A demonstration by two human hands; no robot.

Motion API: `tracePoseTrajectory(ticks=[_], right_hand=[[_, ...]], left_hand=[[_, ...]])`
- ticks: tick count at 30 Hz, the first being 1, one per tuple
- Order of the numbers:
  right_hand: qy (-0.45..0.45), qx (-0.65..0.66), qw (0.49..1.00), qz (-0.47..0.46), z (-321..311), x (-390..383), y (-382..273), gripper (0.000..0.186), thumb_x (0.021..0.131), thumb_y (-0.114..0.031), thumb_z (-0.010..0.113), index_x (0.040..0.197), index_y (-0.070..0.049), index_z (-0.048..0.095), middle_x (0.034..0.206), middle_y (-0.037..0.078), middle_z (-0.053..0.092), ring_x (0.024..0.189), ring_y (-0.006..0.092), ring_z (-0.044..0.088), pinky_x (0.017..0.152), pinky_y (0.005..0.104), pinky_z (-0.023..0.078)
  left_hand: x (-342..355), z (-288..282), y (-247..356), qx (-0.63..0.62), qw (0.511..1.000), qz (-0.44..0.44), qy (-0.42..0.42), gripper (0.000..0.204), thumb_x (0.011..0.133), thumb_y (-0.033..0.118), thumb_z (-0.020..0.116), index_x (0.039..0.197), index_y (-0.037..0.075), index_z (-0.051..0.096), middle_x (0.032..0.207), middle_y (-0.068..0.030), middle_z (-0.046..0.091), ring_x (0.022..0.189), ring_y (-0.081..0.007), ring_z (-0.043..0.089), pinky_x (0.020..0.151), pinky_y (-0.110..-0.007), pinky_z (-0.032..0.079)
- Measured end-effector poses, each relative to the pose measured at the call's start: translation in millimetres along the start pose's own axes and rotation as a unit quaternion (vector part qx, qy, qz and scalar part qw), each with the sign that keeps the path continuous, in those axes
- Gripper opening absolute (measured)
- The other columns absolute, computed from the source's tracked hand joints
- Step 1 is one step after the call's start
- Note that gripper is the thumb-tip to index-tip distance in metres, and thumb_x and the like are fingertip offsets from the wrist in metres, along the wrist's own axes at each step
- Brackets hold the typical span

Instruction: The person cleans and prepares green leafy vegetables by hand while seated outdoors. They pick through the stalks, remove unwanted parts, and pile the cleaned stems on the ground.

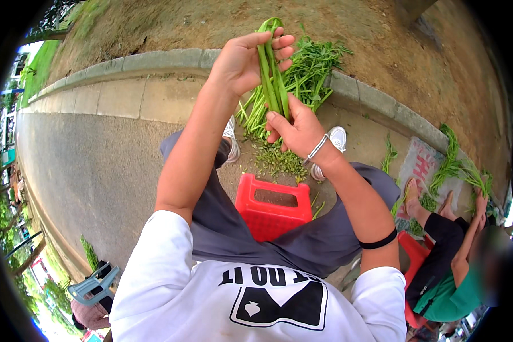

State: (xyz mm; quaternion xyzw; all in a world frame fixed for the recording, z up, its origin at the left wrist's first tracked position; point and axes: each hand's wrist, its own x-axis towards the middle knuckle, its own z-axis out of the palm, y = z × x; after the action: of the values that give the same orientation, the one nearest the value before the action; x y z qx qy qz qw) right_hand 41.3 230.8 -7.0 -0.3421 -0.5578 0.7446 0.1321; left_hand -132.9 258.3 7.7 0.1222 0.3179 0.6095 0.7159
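Observation:
My right hand (296, 126) pinches the lower end of a bunch of long green stems (273, 82), thumb on top. Higher up, the stems cross the palm of my left hand (248, 60). Its thumb touches one side and its loosely curled fingers show past the other. At the top the bunch bends over in a loop. Below and behind my hands, a heap of leafy green stalks (313, 68) lies on the pavement against the curb. Small torn leaves (279, 159) are scattered on its near side.
A red plastic stool (273, 214) stands between my legs. The stone curb (376, 102) runs across, with bare soil beyond. At right, another person in green (453, 290) handles greens beside a printed sack (419, 165). A blue-grey chair (94, 288) is at lower left.

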Motion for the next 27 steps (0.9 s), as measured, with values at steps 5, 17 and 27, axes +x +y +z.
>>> tracePoseTrajectory(ticks=[5,17,27], right_hand=[[0.067,-0.03,0.996,-0.047,4.2,0.9,3.6,0.023,0.083,-0.011,0.055,0.1,0.0,0.044,0.067,0.005,0.057,0.051,0.0118,0.059,0.042,0.0253,0.045],[-0.132,-0.011,0.991,0.03,-12.8,-4.6,-1.8,0.033,0.083,-0.018,0.06,0.109,-0.003,0.046,0.084,0.002,0.056,0.069,0.0112,0.06,0.051,0.0215,0.047],[-0.18,-0.048,0.973,0.138,-35.3,-7.3,-5.8,0.021,0.087,-0.015,0.052,0.103,-0.001,0.053,0.081,0.007,0.064,0.067,0.0109,0.062,0.049,0.0211,0.048]], left_hand=[[-2.9,5.7,0.1,0.012,0.996,-0.049,-0.08,0.034,0.092,0.025,0.036,0.118,0.004,0.045,0.104,-0.0165,0.059,0.086,-0.0274,0.061,0.08,-0.043,0.047],[-6.6,15.3,-4.6,0.085,0.995,-0.043,-0.038,0.037,0.093,0.027,0.041,0.123,0.005,0.042,0.062,0.0045,0.034,0.047,-0.0038,0.025,0.043,-0.02,0.025],[-2.1,-3.8,14.9,-0.004,0.991,0.031,0.131,0.022,0.094,0.02,0.042,0.104,0.002,0.048,0.06,0.0039,0.035,0.044,-0.0049,0.025,0.04,-0.021,0.023]])
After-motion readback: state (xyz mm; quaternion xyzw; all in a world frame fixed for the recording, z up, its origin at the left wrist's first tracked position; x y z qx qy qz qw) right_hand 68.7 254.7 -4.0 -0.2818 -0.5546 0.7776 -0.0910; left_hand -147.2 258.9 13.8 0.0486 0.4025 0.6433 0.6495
